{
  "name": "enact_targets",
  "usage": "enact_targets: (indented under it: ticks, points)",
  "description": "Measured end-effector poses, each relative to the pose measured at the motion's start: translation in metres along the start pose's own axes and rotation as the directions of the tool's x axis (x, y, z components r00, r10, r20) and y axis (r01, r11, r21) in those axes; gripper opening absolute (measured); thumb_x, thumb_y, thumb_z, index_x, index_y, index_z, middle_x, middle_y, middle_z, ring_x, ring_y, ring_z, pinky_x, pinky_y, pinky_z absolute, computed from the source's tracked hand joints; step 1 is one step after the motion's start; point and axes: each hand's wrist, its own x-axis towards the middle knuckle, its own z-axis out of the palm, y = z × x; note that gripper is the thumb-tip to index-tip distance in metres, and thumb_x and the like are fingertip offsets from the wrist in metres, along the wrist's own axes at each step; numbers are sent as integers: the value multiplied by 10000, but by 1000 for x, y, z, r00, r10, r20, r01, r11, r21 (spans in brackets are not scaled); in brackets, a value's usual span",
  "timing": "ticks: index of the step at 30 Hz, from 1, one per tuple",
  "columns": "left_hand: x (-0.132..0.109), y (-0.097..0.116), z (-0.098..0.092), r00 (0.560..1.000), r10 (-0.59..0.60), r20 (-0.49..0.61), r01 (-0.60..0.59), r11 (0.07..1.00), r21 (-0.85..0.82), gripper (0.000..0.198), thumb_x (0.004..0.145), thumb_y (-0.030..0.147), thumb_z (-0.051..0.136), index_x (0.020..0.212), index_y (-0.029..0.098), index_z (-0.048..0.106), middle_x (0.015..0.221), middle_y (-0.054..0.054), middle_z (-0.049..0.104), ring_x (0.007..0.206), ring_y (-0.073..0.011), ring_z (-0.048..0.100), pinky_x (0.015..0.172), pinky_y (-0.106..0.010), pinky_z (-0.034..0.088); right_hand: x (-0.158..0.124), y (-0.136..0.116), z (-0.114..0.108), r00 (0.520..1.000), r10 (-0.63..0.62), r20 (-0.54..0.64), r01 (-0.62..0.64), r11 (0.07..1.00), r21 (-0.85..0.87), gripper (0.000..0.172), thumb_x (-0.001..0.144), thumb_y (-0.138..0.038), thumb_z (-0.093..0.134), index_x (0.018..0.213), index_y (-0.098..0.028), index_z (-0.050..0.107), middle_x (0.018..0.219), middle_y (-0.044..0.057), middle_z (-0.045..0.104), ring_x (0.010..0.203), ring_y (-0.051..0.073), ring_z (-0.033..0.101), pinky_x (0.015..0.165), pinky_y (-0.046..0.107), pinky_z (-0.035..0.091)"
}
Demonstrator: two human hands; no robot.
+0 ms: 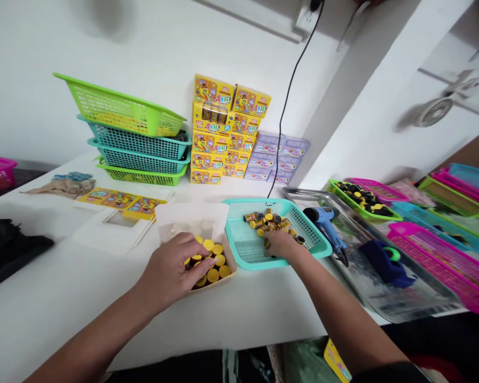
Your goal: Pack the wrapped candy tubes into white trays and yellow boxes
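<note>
My left hand rests on an open cardboard box packed with upright yellow-capped tubes, its fingers curled over the tubes. My right hand reaches into a teal mesh basket, fingers closed over some of the loose yellow-and-black tubes piled there. What the right fingers grip is hidden under the hand. The box's white lid flap stands open behind the tubes.
Stacked green and teal baskets and piles of yellow and purple boxes stand at the wall. A blue glue gun lies on a metal tray to the right. Pink, green and blue baskets fill the right side. Flat printed cartons lie left.
</note>
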Motion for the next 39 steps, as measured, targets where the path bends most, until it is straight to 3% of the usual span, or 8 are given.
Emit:
enact_targets:
  ticks: [8, 12, 14, 16, 23, 31, 36, 39]
  points:
    - [6, 8, 0, 981, -179, 78, 193, 949, -251, 204, 833, 371, 644, 768, 181, 678, 717, -14, 591, 657, -128, 549, 600, -249, 411, -18, 4, -13, 999, 34, -31, -17, 905, 424, 446, 743, -336, 670, 1156, -197, 577, 610, -38, 565, 540, 155, 572, 518, 264, 468]
    - [25, 25, 19, 817, -415, 399, 567, 454, -688, 372, 815, 518, 640, 975, 184, 609, 877, -52, 647, 725, -175, 640, 638, -299, 525, -42, -49, -21, 917, -141, -372, 390, 500, 773, 426, 714, -410, 696, 1062, -204, 561, 871, 18, 639, 662, 159, 595, 546, 282, 497]
    - [36, 31, 35, 773, -431, 466, 585, 200, -786, 405, 823, 539, 624, 1018, 190, 561, 968, -68, 643, 814, -190, 659, 700, -327, 555, -49, -86, -20, 816, -267, -513, 573, 495, 654, 270, 718, -306, 671, 955, -198, 602, 896, 26, 642, 756, 169, 602, 669, 308, 505]
    - [44, 32, 45, 772, -496, 397, 519, 133, -844, 364, 822, 510, 634, 961, 184, 554, 985, -63, 634, 875, -179, 642, 738, -308, 551, -50, -114, -18, 738, -288, -610, 651, 542, 531, 181, 724, -219, 624, 902, -186, 618, 889, 34, 637, 839, 182, 596, 775, 333, 485]
    - [41, 12, 30, 807, -496, 319, 498, 283, -820, 431, 657, 448, 791, 917, 147, 625, 900, -44, 638, 768, -162, 634, 681, -315, 562, -34, -125, -11, 835, -214, -506, 545, 208, 812, 330, 656, -365, 752, 852, -204, 540, 758, -24, 596, 696, 138, 564, 642, 259, 468]
    - [43, -3, 22, 822, -507, 258, 514, 467, -720, 348, 590, 339, 812, 791, 157, 595, 671, 20, 609, 599, -120, 587, 610, -268, 502, -36, -103, -18, 858, -281, -430, 499, 256, 828, 354, 691, -391, 747, 947, -186, 615, 905, 32, 674, 821, 167, 622, 736, 294, 494]
    - [41, -15, 17, 908, -382, 171, 416, 781, -465, 215, 644, 244, 735, 806, 165, 618, 703, 13, 595, 649, -129, 562, 606, -246, 449, 1, -51, -23, 964, 76, -255, 30, 921, 388, 262, 836, -351, 574, 1002, -157, 634, 963, 113, 695, 893, 222, 642, 751, 318, 477]
    - [36, -18, 21, 953, -186, 240, 223, 965, -136, 166, 669, 150, 689, 820, 175, 624, 816, -5, 598, 697, -135, 555, 641, -255, 446, 18, -38, -12, 984, 123, -126, -108, 987, 122, 267, 766, -310, 647, 964, -134, 674, 987, 172, 696, 933, 286, 645, 746, 347, 462]
